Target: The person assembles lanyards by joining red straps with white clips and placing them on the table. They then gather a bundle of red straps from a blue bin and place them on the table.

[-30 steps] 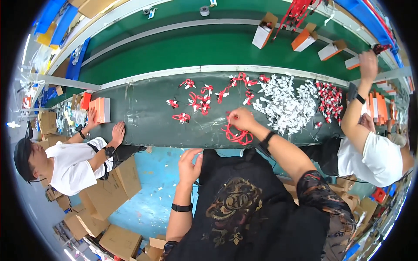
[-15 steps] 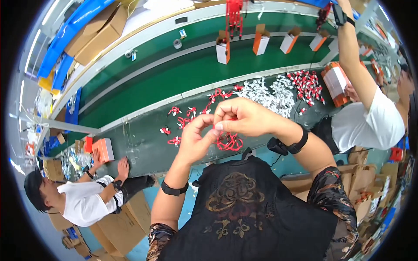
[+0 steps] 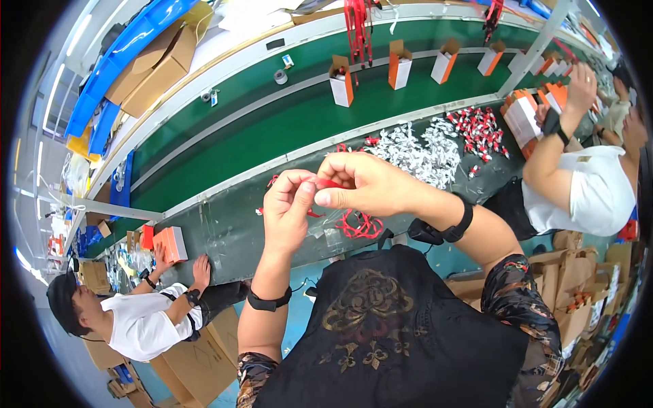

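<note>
Over the bench, my left hand (image 3: 287,209) and my right hand (image 3: 371,185) meet, fingers closed in a pinch. A short red strap (image 3: 329,183) shows between them; the rest of it is hidden by my fingers. Below my right hand lies a tangle of red cords (image 3: 360,224) on the dark bench top. Just beyond my hands spreads a pile of small white bundled pieces (image 3: 415,153). Next to it, farther right, is a heap of red and white pieces (image 3: 478,129). My left hand partly covers a few red loops.
A green conveyor belt (image 3: 224,146) runs behind the bench, carrying open orange-and-white boxes (image 3: 400,68). Red lanyards (image 3: 358,30) hang above it. One person (image 3: 146,313) at left touches an orange box (image 3: 171,243); another person (image 3: 578,183) works at right beside stacked boxes.
My hands have shifted slightly left, and more of the red strap shows between them. The person at right has lowered a raised arm toward the boxes.
</note>
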